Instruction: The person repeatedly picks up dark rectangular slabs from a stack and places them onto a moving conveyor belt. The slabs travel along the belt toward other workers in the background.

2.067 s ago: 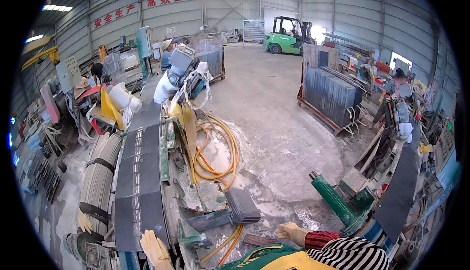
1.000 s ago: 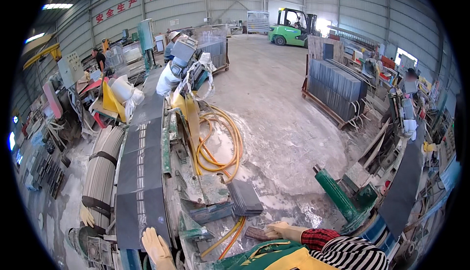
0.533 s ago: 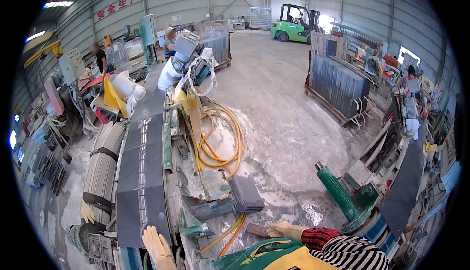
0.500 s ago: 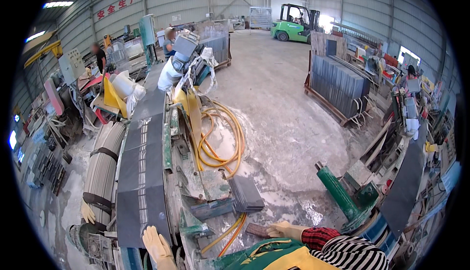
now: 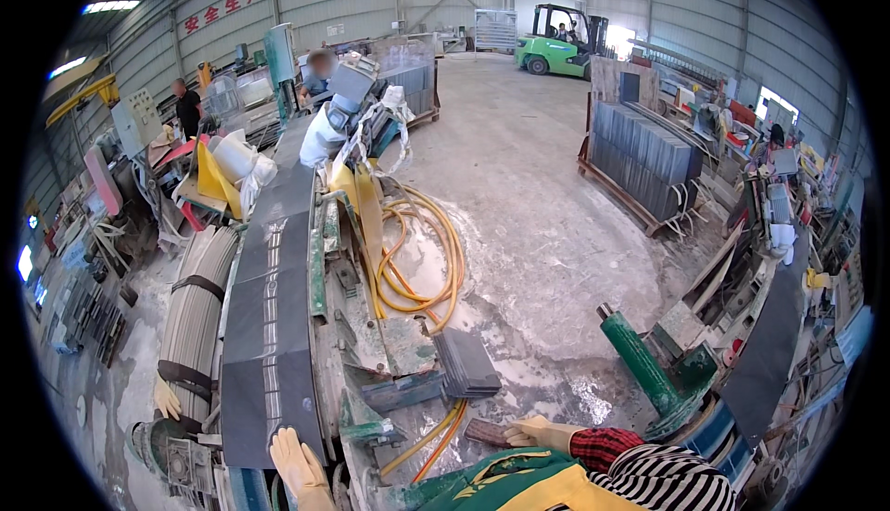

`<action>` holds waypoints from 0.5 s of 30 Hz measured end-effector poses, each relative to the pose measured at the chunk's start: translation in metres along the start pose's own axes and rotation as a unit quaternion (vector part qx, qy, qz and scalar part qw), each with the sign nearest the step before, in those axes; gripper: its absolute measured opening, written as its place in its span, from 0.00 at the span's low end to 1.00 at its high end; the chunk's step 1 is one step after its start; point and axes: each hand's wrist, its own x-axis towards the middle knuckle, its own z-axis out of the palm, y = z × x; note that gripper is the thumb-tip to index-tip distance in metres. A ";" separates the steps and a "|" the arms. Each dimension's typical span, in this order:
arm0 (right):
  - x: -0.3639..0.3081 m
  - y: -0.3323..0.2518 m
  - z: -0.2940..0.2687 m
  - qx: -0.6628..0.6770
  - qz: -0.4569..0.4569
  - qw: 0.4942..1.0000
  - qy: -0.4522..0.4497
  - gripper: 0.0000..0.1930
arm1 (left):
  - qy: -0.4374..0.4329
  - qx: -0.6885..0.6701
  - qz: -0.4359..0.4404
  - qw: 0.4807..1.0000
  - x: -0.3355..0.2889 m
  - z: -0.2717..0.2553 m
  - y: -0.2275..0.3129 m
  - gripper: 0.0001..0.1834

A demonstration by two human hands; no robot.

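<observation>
My left hand [image 5: 298,466], in a cream rubber glove, lies with fingers stretched out at the near end of a dark grey stone slab [image 5: 243,400]. Its fingertips touch the slab's near edge. The slab lies on a long conveyor line, with wet, shiny streaks running along it. My right hand [image 5: 543,433], gloved alike, is off to the right with its fingers extended and loosely parted. A short reddish-brown block [image 5: 486,431] sits at its fingertips; I cannot tell whether they touch. A green and yellow apron [image 5: 519,485] covers my front.
Orange and yellow hoses [image 5: 452,270] coil beside the line. Dark tiles [image 5: 466,364] are stacked near a green cylinder [image 5: 640,363]. Another glove [image 5: 168,400] lies by a strapped grey bundle [image 5: 195,312]. A slab rack [image 5: 642,160], a green forklift [image 5: 556,52] and two people stand farther off.
Both my hands stay where they were. Behind the machine at the line's far end, a person has shifted slightly. My view has moved very little.
</observation>
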 end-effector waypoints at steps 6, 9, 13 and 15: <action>-0.013 -0.005 0.008 -0.044 0.011 0.999 0.013 0.15 | 0.009 0.003 -0.001 1.000 -0.008 -0.002 -0.003 0.22; -0.016 -0.009 0.016 -0.065 -0.004 0.996 0.063 0.13 | 0.005 -0.004 0.001 1.000 -0.007 -0.003 0.000 0.22; -0.010 -0.018 0.019 -0.046 -0.035 0.995 0.079 0.11 | 0.004 -0.004 0.004 1.000 -0.007 -0.003 0.004 0.22; -0.005 -0.016 0.020 -0.041 -0.036 0.997 0.060 0.12 | 0.020 0.003 0.017 1.000 -0.009 -0.004 -0.003 0.22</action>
